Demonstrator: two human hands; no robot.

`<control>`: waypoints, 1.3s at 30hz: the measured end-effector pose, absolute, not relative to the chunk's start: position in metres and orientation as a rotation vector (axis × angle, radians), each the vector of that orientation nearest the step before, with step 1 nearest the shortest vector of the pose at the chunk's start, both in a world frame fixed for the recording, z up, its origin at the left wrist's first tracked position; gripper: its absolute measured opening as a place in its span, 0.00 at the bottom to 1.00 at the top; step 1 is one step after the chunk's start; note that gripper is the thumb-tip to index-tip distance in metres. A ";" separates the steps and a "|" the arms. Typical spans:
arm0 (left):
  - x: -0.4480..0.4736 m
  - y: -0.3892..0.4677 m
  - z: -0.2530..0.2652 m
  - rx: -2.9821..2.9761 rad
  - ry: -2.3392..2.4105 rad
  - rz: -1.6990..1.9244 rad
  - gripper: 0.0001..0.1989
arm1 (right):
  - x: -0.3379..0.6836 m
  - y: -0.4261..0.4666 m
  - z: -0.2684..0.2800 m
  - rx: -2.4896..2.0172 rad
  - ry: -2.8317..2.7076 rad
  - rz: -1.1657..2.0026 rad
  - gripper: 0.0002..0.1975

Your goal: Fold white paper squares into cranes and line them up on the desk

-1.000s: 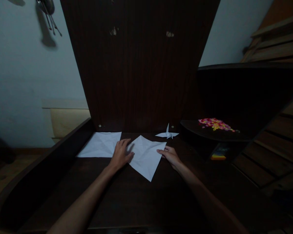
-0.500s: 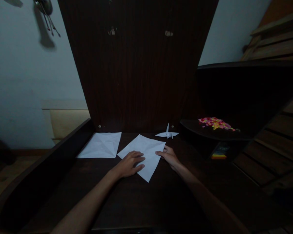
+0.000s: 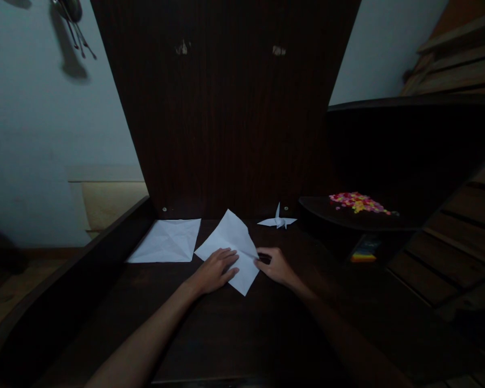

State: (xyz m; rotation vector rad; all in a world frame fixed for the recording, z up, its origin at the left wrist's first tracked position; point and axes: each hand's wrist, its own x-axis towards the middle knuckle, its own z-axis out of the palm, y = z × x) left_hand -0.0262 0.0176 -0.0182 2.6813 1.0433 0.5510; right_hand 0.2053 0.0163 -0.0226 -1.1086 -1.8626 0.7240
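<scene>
A white sheet of paper (image 3: 233, 231) lies turned like a diamond on the dark desk, its right side bent up and inward. My left hand (image 3: 218, 269) rests flat on its lower left part, fingers spread. At the right corner, my right hand (image 3: 275, 265) pinches the paper between thumb and fingers; the tip of that corner is hidden. A folded white paper crane (image 3: 279, 221) stands behind my right hand, apart from it. Left of the sheet, a second white sheet (image 3: 167, 241) with crease lines lies flat.
A dark back panel (image 3: 226, 124) rises behind the desk, and a raised side board (image 3: 76, 280) edges it on the left. On the right, a curved shelf (image 3: 321, 214) bears a pile of small pink, red and yellow pieces (image 3: 359, 202). Wooden slats (image 3: 461, 70) show farther right.
My right hand has moved slightly left, bringing the sheet's right corner up and inward. The sheet's far corner has shifted away from me. My left hand has stayed nearly in place.
</scene>
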 end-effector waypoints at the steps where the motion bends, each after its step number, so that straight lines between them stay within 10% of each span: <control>1: -0.026 0.018 -0.018 2.668 1.050 0.579 0.23 | 0.206 0.014 -0.021 -1.064 -1.942 0.675 0.13; 39: -0.021 0.013 -0.012 2.874 0.889 0.691 0.16 | 0.201 0.015 -0.024 -1.409 -1.964 0.281 0.06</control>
